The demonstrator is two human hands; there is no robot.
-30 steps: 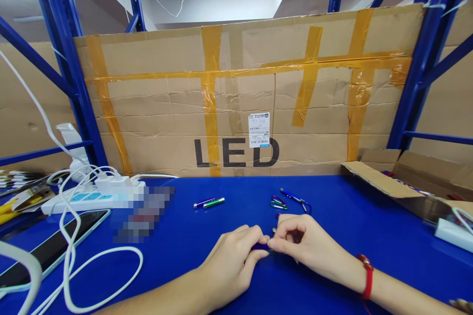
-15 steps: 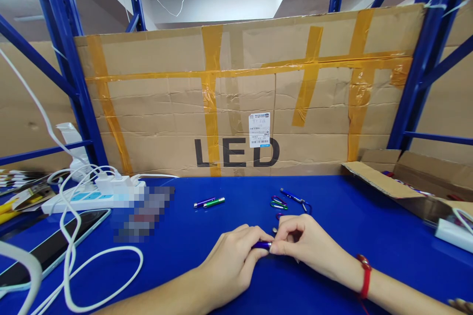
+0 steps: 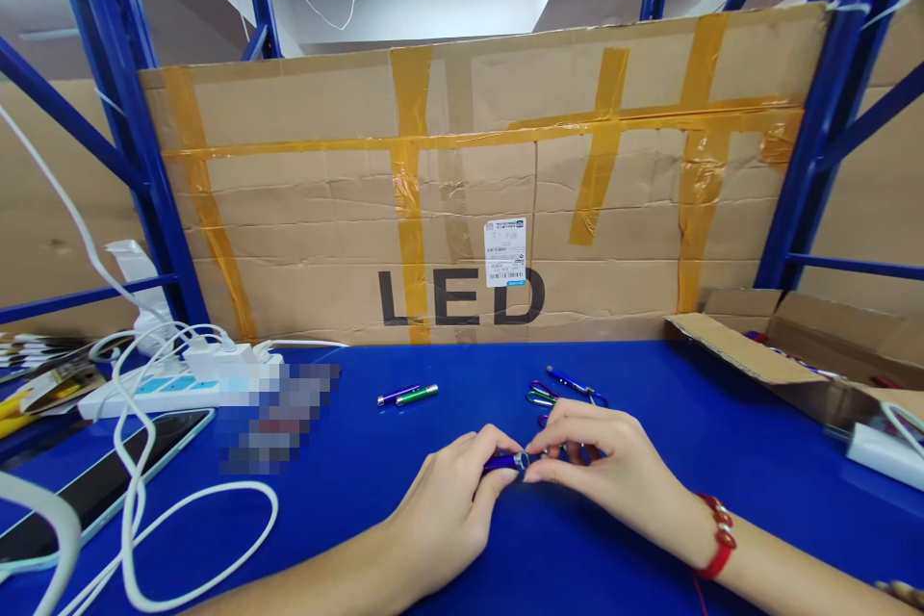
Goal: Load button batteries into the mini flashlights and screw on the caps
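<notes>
Lower centre of frame: the blue torch [image 3: 505,461] lies between both hands, its long axis running left-right, just above the counter [image 3: 693,423]. Left hand [image 3: 448,510] pinches its body; right hand [image 3: 606,472] pinches its right-hand end, fingertips nearly touching.

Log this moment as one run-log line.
left hand: holds small blue flashlight | right hand: pinches its end | nearby: two flashlights, clips
</notes>
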